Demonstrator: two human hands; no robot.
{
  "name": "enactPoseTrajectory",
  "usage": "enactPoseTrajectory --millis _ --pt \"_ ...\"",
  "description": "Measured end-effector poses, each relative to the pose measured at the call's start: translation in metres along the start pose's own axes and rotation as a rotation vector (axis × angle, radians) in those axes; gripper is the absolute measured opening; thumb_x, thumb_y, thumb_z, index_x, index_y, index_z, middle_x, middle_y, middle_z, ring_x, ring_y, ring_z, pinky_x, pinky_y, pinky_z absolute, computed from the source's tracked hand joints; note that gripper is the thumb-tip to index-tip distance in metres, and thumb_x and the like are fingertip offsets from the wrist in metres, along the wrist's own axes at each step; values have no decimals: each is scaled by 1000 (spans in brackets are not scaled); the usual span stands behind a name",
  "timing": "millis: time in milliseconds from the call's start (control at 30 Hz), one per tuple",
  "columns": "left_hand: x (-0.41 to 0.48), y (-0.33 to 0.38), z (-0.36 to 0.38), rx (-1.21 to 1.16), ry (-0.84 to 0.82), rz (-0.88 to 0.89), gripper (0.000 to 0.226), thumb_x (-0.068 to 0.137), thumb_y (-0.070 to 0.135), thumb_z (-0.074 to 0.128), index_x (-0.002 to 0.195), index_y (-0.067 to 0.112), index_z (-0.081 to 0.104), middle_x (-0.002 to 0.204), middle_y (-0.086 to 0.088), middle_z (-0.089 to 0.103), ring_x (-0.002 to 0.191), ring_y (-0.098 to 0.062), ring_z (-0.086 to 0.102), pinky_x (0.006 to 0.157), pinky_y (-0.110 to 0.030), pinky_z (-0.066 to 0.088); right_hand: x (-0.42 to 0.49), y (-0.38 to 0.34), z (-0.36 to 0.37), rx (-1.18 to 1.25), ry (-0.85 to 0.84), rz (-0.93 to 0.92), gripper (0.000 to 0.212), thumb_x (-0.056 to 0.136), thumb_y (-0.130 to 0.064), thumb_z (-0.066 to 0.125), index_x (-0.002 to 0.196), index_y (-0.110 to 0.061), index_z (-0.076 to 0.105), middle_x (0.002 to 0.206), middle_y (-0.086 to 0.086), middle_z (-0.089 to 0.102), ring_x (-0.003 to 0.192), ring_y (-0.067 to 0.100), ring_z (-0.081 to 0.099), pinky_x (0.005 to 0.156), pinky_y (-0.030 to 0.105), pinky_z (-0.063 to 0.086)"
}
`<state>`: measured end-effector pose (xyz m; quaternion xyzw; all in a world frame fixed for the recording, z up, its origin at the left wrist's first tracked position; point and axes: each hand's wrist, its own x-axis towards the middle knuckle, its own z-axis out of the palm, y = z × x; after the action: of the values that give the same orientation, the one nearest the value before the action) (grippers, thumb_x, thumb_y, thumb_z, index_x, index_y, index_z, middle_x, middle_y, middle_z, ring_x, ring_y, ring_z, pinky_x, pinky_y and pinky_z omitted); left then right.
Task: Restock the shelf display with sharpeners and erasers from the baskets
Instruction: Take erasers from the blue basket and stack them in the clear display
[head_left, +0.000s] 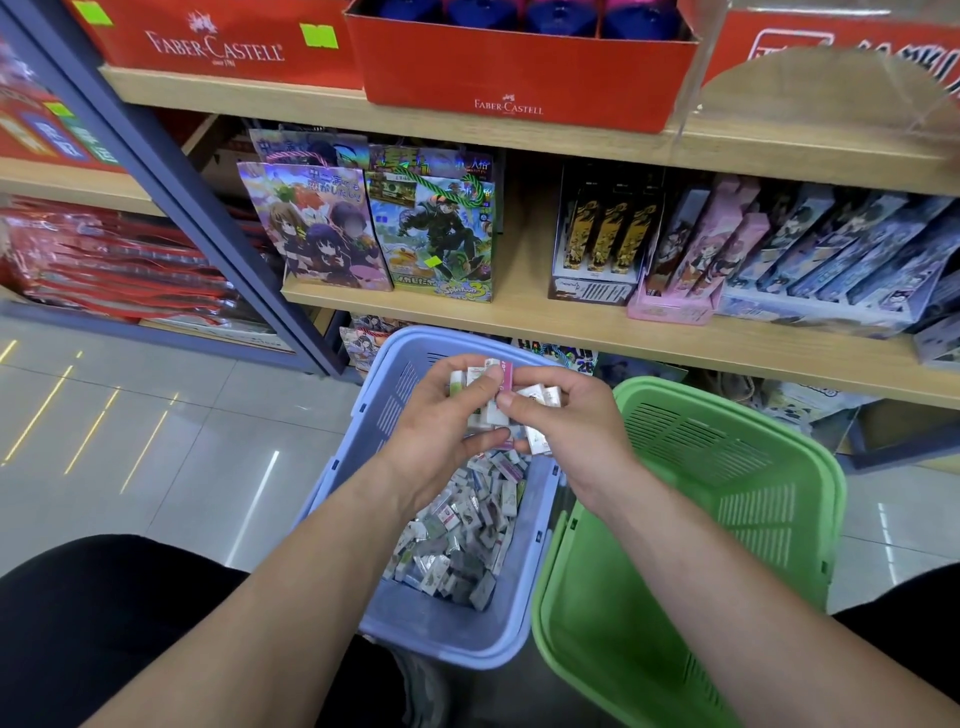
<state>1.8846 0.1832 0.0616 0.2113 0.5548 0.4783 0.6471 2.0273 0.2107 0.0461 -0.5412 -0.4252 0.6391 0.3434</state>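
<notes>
Both hands are up over the pale blue slatted plastic basket (400, 384), and between them sits a handful of small paper-sleeved erasers (543, 396). The left hand (441, 415) has its grip curled round the near side of the bunch, thumb pressed across the top. The right hand (566, 415) closes its grip on the far side, fingertips pinching the white packets. So both grips are closed on the load, and it is a loose one: the little blocks jut out at all angles, with a pink-sleeved one standing proud at the top.

That is the danger. The slick sleeves can slide against each other, so if either grip eases, pieces will likely squirt out. Right here they would only fall back among the loose erasers (467, 535) heaped in the blue basket below. On the lift toward the pale wooden shelf (571, 322), though, a dropped one could land on the shiny grey tiled floor (182, 441) or in the bright green plastic basket (727, 467) just beside, which looks bare inside from here.

Another risk is that the shelf front is crowded with illustrated gift bags (431, 234), and a full double handful could knock them. I cannot tell which spot on the display takes the erasers.
</notes>
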Motion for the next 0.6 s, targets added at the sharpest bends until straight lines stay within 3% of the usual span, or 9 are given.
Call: enactPoseTrajectory --millis 67,167,267,367,433,500,600 --pt "0 1 0 2 -12 -1 27 93 21 71 116 17 59 105 -7 72 91 -22 72 86 -40 61 0 -1 -1 -31 -9 -27 20 78 -18 86 96 -21 78 102 0 76 98 22 72 71 42 61" --pt "2 0 2 26 -20 10 24 95 14 68 117 14 59 101 -6 71 91 -21 72 88 -46 61 -2 -3 0 -13 -21 -15 18 79 -13 85 93 -15 76 97 2 76 85 14 73 64 36 60" --pt "3 0 1 -7 -8 -3 15 100 13 61 115 14 58 92 -7 70 80 -23 72 82 -45 62 1 -3 -3 7 -86 22 26 74 -20 87 98 -22 77 105 7 75 100 23 72 82 45 60" --pt "6 1 -2 -4 24 -23 13 102 15 59 115 17 60 89 -6 70 77 -24 73 76 -37 62 2 -6 -11 228 -150 183 28 90 3 64 115 -9 69 107 19 70 87 26 70 78 41 59" --pt "6 0 -2 -10 26 -42 14 103 15 58 116 17 61 85 -5 73 77 -22 74 71 -35 62 0 -7 -15 291 -173 225 37 93 12 53 123 -5 64 109 21 71 90 30 71 82 44 59" --pt "5 -1 -1 -10 14 -61 15 102 15 58 117 17 62 88 -5 75 83 -23 74 72 -36 62 -2 -7 -18 285 -160 195 36 95 10 56 124 -9 64 111 19 73 98 32 73 90 47 59" --pt "5 -1 -1 14 2 -64 16 102 15 59 116 18 66 100 -5 72 93 -27 72 76 -38 62 -4 -8 -21 289 -139 144 27 95 2 61 117 -13 67 108 13 75 94 27 74 85 41 61"
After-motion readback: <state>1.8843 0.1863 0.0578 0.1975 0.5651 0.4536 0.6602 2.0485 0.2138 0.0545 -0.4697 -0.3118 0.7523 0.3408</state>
